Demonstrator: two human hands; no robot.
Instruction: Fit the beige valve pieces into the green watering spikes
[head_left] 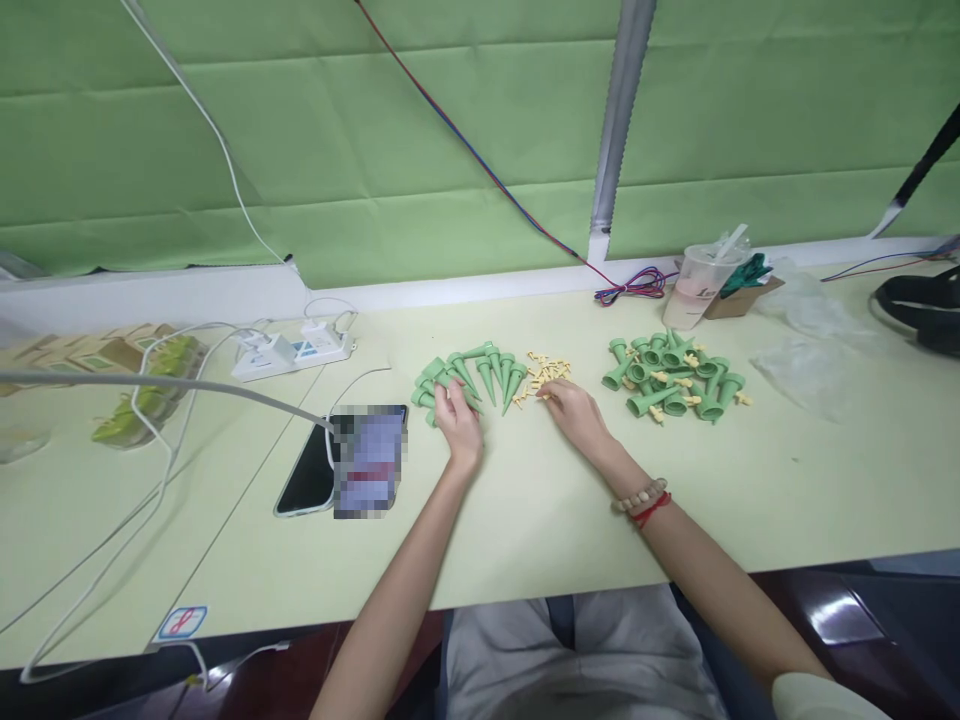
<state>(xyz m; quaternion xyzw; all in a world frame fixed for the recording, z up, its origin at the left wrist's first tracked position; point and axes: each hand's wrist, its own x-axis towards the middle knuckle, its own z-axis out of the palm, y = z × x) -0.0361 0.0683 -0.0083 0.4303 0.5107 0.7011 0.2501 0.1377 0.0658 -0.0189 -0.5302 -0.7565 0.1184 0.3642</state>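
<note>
My left hand (459,428) is closed around a green plastic spike at the edge of a fanned-out group of hollow, pointed green spikes (487,372). Its fingers partly hide the one it grips. To the right, the fingertips of my right hand (576,412) pinch together at the near edge of a pile of small yellow plastic pieces (551,370); one small yellow piece appears to be between them. Further right lies a heap of green spikes (651,362), several with yellow pieces fitted or lying among them.
Two phones (307,470) lie left of my left hand, with white cables and a power strip (300,352) behind. A plastic drink cup (697,285), a small cardboard box (742,298) and clear plastic bags (802,370) stand at the right. Green fabric (450,150) hangs behind the table.
</note>
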